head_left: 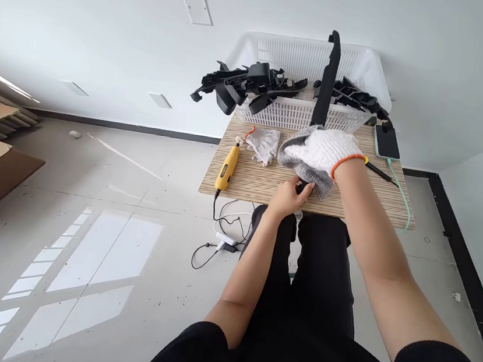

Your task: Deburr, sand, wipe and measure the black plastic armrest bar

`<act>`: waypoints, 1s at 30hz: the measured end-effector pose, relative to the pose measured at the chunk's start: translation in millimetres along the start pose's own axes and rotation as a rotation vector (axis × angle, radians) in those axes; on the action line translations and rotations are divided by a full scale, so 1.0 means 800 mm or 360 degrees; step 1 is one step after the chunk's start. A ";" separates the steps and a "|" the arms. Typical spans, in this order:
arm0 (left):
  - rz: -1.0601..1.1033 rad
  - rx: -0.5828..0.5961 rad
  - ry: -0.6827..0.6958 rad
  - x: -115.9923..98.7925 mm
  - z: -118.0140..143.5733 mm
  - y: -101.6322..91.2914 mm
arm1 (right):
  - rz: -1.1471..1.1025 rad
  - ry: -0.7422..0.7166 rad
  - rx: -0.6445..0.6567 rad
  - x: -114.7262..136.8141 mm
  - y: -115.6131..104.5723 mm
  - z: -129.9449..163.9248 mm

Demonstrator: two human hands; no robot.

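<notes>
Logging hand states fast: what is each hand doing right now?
Left hand: bare, closed on a small dark part at the table's near edge.
Right hand: gloved, holding a grey cloth.

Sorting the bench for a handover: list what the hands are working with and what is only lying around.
In hand:
right hand, gloved
grey cloth
long black part
left hand, bare, on a small dark piece, unclear

Lying about:
yellow rotary tool
spare glove
phone
white basket of black parts
</notes>
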State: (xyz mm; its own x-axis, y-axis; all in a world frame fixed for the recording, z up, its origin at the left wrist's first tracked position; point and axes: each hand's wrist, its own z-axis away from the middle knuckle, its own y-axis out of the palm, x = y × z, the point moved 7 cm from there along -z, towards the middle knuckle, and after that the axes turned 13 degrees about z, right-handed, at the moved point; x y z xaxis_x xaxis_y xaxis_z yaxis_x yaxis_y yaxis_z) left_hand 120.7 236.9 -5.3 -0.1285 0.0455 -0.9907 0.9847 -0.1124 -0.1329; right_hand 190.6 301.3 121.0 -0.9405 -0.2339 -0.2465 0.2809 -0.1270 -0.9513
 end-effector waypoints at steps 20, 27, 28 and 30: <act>0.0020 -0.0039 -0.0048 0.007 -0.005 -0.005 | -0.0158 0.0292 -0.0255 0.020 0.012 -0.002; 0.0045 -0.0083 -0.0089 0.009 -0.004 -0.005 | 0.0001 0.0074 -0.0526 0.021 0.008 -0.002; 0.0022 -0.0078 -0.0096 0.009 -0.003 -0.005 | -0.0020 0.0081 -0.0462 0.021 0.011 0.001; -0.0027 -0.0051 -0.0084 0.007 -0.002 -0.003 | -0.0077 0.0092 -0.0274 0.022 0.019 0.008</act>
State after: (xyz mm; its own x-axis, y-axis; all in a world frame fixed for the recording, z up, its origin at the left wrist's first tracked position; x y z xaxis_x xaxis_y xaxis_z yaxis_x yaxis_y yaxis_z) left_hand 117.9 239.1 -10.9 -0.1506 -0.0051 -0.9886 0.9855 -0.0805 -0.1497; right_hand 179.7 289.2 103.1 -0.9630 -0.1750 -0.2050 0.2026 0.0315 -0.9788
